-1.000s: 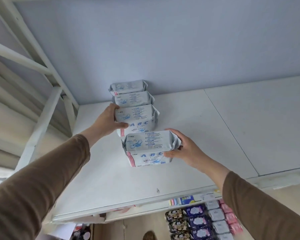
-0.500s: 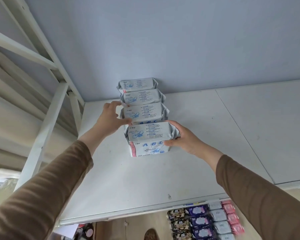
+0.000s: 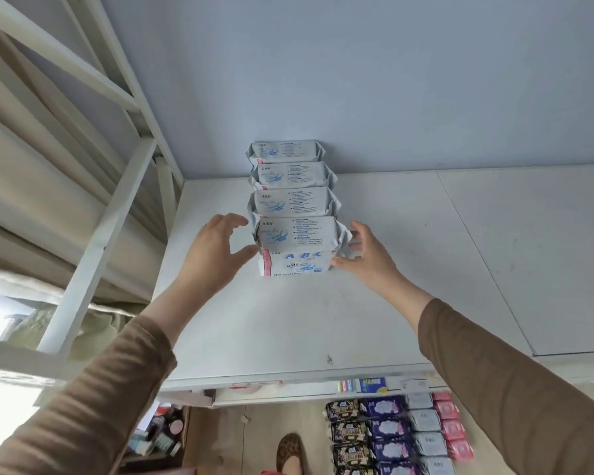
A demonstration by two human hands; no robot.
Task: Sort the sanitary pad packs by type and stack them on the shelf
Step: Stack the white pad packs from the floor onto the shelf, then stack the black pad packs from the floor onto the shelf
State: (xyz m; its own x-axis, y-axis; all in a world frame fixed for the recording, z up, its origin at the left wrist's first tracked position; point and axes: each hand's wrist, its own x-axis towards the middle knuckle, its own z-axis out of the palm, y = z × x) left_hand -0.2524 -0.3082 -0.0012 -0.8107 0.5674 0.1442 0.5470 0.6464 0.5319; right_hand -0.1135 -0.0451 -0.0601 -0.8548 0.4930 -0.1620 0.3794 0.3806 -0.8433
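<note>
The left hand (image 3: 216, 255) hovers with a wide, loose grip, holding nothing, its thumb just short of the nearest pack (image 3: 297, 246). That pack stands on the shelf (image 3: 408, 269), fronting a row of four. At its other end, the right hand (image 3: 364, 255) touches it with relaxed fingers.

The premises presented as a small shop or its stockroom. A white shelf board (image 3: 374, 303) carried a single row of identical pale blue sanitary pad packs (image 3: 290, 214) set against a plain wall (image 3: 357, 80). On the floor below lay further packaged goods grouped by colour: dark packs (image 3: 345, 431), purple packs (image 3: 390, 428), pale packs (image 3: 427, 433) and pink packs (image 3: 451, 430). White metal racking (image 3: 93, 255) stood alongside.
</note>
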